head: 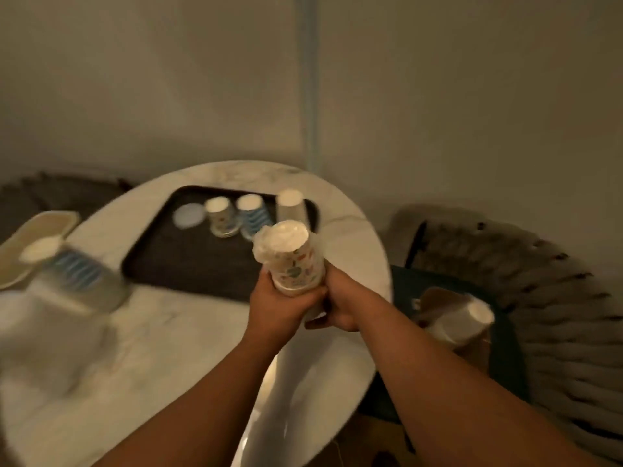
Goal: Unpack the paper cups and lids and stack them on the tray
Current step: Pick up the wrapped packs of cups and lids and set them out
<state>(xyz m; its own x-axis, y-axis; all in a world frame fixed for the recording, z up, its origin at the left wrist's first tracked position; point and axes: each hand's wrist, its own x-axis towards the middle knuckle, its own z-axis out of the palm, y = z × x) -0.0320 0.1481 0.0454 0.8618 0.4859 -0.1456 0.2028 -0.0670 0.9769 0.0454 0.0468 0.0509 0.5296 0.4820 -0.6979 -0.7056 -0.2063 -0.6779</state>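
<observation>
Head view: both hands (282,303) (340,303) grip wrapped cup stack (292,261).

Round white marble surface (188,335). Dark rectangular tray (158,261) lies on its far half. At the left edge a sleeve of blue-striped cups (72,271) lies on its side over crumpled clear plastic wrap (43,335). More clear wrap (286,399) rests at the near right edge. Image blurred.

We see a white cup stack (296,264) with multicolour specks in the fingers (305,294); beyond them a dark brown tray (188,264), a blue-striped cup (253,215), a pale blue lid (189,215). White marbled surface (161,348).
</observation>
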